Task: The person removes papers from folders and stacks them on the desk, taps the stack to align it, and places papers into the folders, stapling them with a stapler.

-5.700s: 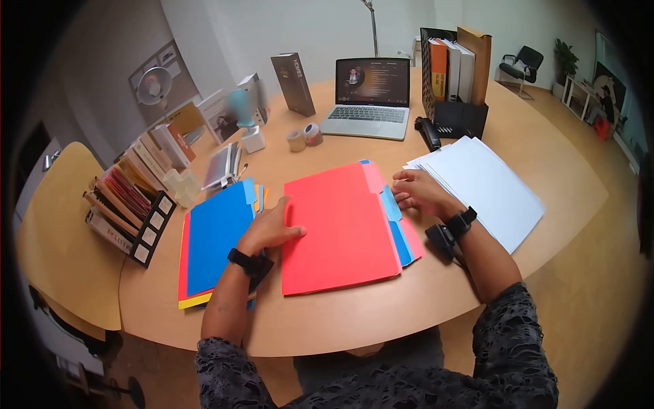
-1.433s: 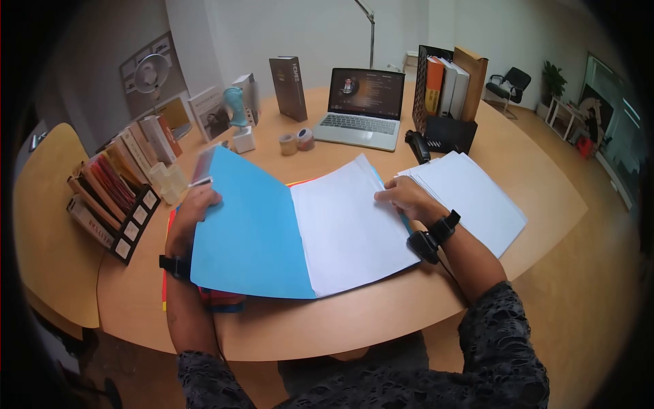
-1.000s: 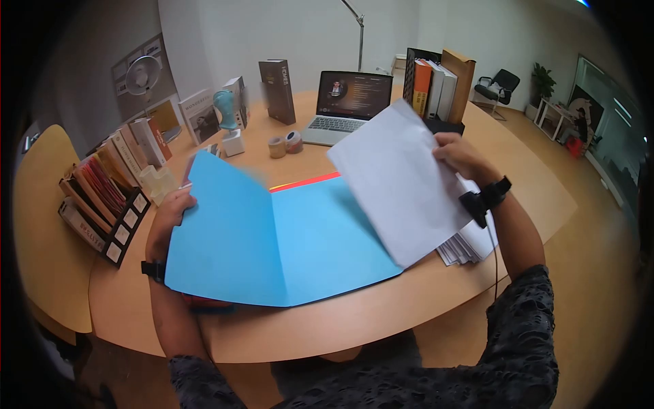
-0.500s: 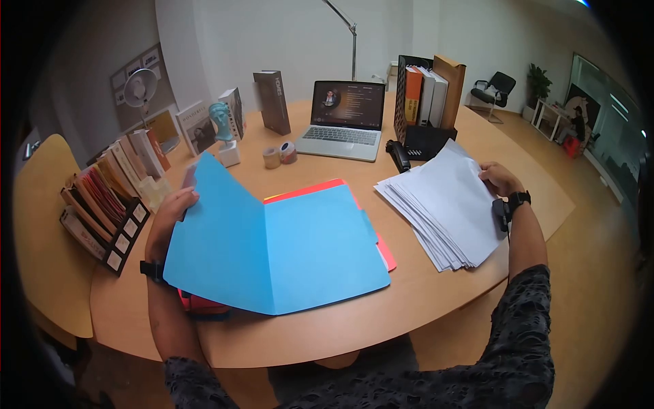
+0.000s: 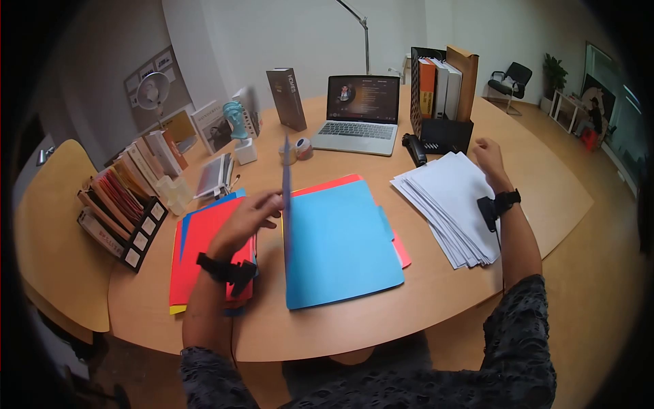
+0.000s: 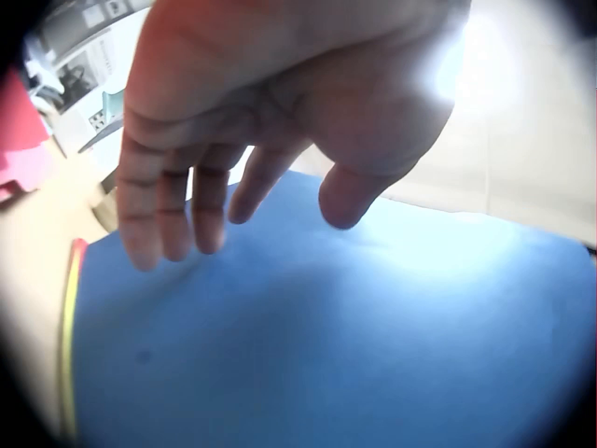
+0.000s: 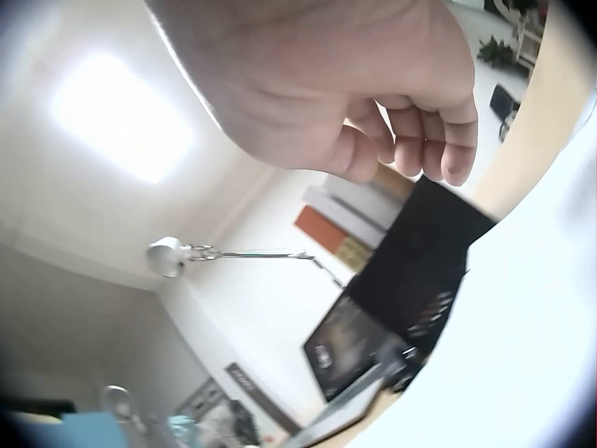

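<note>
A light blue folder (image 5: pixel 344 245) lies on the desk in front of me, with its cover (image 5: pixel 287 225) standing up nearly edge-on. My left hand (image 5: pixel 245 221) is at the outer left side of that cover, fingertips right at it. The left wrist view shows the fingers (image 6: pixel 213 219) extended over the blue surface. On the right, my right hand (image 5: pixel 492 163) hovers beside the stack of white paper (image 5: pixel 453 204), fingers loosely bent and holding nothing. Red folder edges show from beneath the blue one.
Left of the blue folder lies a pile of red, blue and yellow folders (image 5: pixel 204 252). Behind are tape rolls (image 5: pixel 304 148), a laptop (image 5: pixel 357 129), a telephone (image 5: pixel 414 150) and a book holder (image 5: pixel 446 133). A file rack (image 5: pixel 143 235) stands at left.
The white paper was lifted from the folder and laid on the right stack; my right hand let go. My left hand moved right, swinging the blue cover from spread open to upright.
</note>
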Demonstrator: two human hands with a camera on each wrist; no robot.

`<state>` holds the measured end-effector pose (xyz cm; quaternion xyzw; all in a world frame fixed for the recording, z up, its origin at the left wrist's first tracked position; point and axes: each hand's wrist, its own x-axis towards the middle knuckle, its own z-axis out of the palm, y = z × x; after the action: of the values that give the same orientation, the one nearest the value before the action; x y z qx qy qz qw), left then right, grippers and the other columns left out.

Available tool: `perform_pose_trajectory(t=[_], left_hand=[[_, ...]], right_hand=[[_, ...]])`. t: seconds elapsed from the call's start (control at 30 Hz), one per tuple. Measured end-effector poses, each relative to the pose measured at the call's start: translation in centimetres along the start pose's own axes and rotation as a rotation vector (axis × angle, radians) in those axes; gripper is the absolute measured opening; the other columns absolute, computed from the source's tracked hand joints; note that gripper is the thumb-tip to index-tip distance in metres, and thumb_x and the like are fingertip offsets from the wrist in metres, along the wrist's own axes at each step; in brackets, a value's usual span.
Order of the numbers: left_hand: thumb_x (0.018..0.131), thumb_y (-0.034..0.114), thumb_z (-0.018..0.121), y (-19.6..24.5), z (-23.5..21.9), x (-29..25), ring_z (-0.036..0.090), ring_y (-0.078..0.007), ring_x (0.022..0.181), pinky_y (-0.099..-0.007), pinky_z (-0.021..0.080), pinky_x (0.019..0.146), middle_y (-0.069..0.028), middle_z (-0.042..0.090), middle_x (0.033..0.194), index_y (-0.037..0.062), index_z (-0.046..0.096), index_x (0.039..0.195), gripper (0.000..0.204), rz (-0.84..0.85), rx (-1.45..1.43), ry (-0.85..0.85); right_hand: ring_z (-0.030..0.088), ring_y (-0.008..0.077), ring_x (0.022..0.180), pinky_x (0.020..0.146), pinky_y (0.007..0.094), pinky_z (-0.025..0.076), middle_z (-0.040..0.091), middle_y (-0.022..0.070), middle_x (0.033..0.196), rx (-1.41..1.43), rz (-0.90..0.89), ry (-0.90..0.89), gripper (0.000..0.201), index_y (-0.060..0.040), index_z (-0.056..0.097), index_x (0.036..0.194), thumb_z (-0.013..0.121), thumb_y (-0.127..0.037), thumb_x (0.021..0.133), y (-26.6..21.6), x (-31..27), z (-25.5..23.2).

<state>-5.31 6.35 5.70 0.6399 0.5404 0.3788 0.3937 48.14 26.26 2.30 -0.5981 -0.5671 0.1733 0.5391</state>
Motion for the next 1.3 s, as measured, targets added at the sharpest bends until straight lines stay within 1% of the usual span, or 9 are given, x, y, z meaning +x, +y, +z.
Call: perform_pose_trajectory(t=[0.1, 0.13, 0.3, 0.47, 0.7, 0.9, 1.0, 1.17, 1.3], left_hand=[[0.09, 0.051, 0.062, -3.5, 1.4, 1.0, 0.064, -0.0334, 0.104, -0.0412, 0.051, 0.088, -0.0239, 0.064, 0.115, -0.0043, 0.05, 0.135, 0.073, -0.016, 0.651, 0.031], [0.086, 0.055, 0.064, -5.5, 1.3, 1.7, 0.062, -0.0428, 0.108, -0.0463, 0.049, 0.092, -0.0311, 0.062, 0.115, -0.0049, 0.05, 0.135, 0.079, -0.064, 0.652, -0.015], [0.08, 0.059, 0.068, -3.4, 3.1, 1.0, 0.062, -0.0435, 0.109, -0.0484, 0.049, 0.092, -0.0319, 0.064, 0.11, -0.0053, 0.049, 0.134, 0.085, -0.196, 0.827, -0.012], [0.078, 0.056, 0.071, -4.1, 3.8, 1.3, 0.061, -0.0417, 0.112, -0.0461, 0.048, 0.096, -0.0319, 0.061, 0.119, -0.0045, 0.037, 0.142, 0.095, -0.151, 0.904, -0.008], [0.076, 0.049, 0.076, -4.7, 3.9, 1.8, 0.061, -0.0411, 0.113, -0.0441, 0.048, 0.096, -0.0314, 0.06, 0.122, -0.0058, 0.035, 0.142, 0.096, -0.193, 0.85, 0.013], [0.081, 0.029, 0.077, -5.4, 3.1, 2.1, 0.066, -0.0319, 0.103, -0.0382, 0.053, 0.087, -0.0258, 0.065, 0.112, -0.0074, 0.045, 0.133, 0.071, -0.188, 0.531, 0.143], [0.092, 0.016, 0.064, -8.0, 1.2, 2.9, 0.061, -0.0161, 0.082, -0.0328, 0.054, 0.077, -0.0074, 0.063, 0.093, -0.0016, 0.061, 0.107, 0.023, -0.226, -0.411, 0.103], [0.095, 0.014, 0.059, -6.7, -1.7, 0.5, 0.06, -0.0141, 0.093, -0.0334, 0.051, 0.085, -0.0021, 0.061, 0.098, 0.0046, 0.059, 0.103, 0.012, -0.109, -0.566, 0.184], [0.096, 0.018, 0.06, -9.3, -9.0, -4.1, 0.063, -0.0172, 0.094, -0.0338, 0.052, 0.088, -0.0011, 0.065, 0.108, 0.008, 0.055, 0.12, 0.026, -0.062, -0.677, 0.253]], right_hand=[[0.059, 0.017, 0.09, 0.08, 0.0381, 0.053, 0.061, 0.0066, 0.1, 0.373, 0.138, -0.278, 0.039, 0.0002, 0.056, 0.124, 0.062, -0.015, 0.088, -6.5, -3.9, 3.5], [0.059, 0.0168, 0.089, 0.081, 0.0389, 0.053, 0.059, 0.0064, 0.098, 0.468, 0.179, -0.348, 0.036, -0.0012, 0.056, 0.121, 0.063, -0.015, 0.089, -7.6, -5.0, 5.0], [0.054, 0.0157, 0.086, 0.071, 0.0373, 0.053, 0.054, 0.0039, 0.097, 0.58, 0.351, -0.68, 0.027, -0.004, 0.056, 0.111, 0.064, -0.015, 0.088, -9.2, -10.3, 11.1], [0.051, 0.0106, 0.073, 0.061, 0.026, 0.047, 0.052, 0.0048, 0.089, 0.514, 0.525, -0.764, 0.022, -0.0025, 0.051, 0.111, 0.06, -0.007, 0.091, -7.8, -12.6, 13.0], [0.06, 0.0164, 0.077, 0.068, 0.0298, 0.053, 0.056, 0.0099, 0.095, 0.501, 0.544, -0.795, 0.044, 0.0064, 0.04, 0.131, 0.057, -0.007, 0.092, -9.1, -14.4, 12.3], [0.062, 0.022, 0.089, 0.078, 0.0364, 0.053, 0.058, 0.0183, 0.108, 0.55, 0.497, -0.805, 0.051, 0.0106, 0.038, 0.136, 0.057, -0.01, 0.093, -8.4, -14.6, 13.0], [0.061, 0.0167, 0.08, 0.07, 0.0298, 0.054, 0.056, 0.01, 0.098, 0.551, 0.508, -0.808, 0.048, 0.0077, 0.038, 0.134, 0.056, -0.006, 0.092, -8.8, -14.7, 12.6], [0.059, 0.0137, 0.072, 0.064, 0.0262, 0.052, 0.055, 0.0056, 0.088, 0.603, 0.525, -0.836, 0.021, 0.0002, 0.05, 0.111, 0.057, -0.003, 0.091, -6.6, -13.9, 13.2], [0.057, 0.012, 0.069, 0.061, 0.0252, 0.051, 0.055, 0.0044, 0.085, 0.7, 0.547, -0.9, 0.012, -0.0033, 0.051, 0.101, 0.058, -0.003, 0.091, -5.2, -13.3, 13.3]])
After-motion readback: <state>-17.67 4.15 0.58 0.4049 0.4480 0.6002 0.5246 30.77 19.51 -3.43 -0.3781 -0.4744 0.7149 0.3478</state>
